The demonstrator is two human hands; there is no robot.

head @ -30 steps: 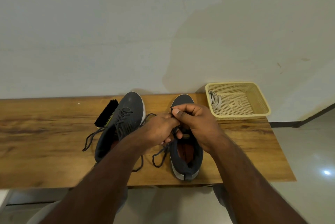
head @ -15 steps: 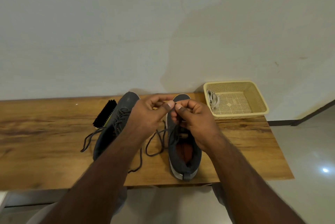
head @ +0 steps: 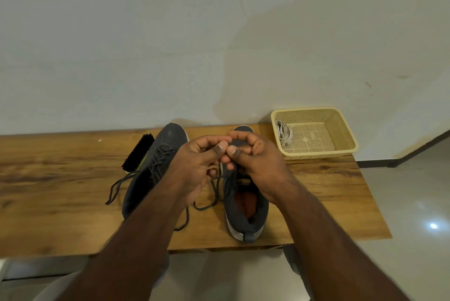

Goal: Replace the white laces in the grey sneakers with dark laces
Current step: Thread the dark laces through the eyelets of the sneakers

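I see my left hand point(head: 194, 166) and right hand point(head: 253, 159) meeting above the right sneaker point(head: 246, 205), thumbs almost touching, each grip curled and pinching the dark lace point(head: 214, 193) between thumb and fingers. The lace runs down from both grips, just beneath them, into the eyelets of that sneaker, and a loose loop of it trails onto the tabletop point(head: 60, 191) between the two shoes, near my left wrist. The right sneaker stands upright with its heel toward the near edge and its toe toward the wall, mostly under my right hand. The left sneaker point(head: 155, 161) lies just left of my left hand, partly hidden by my forearm; it is already strung with a dark lace whose ends spill out to the left and near side. A black brush point(head: 138, 152) lies beside its far-left flank. At the far right of the tabletop sits a cream basket point(head: 345, 130), well apart from my hands, with the white laces point(head: 283, 131) bundled in its left corner.
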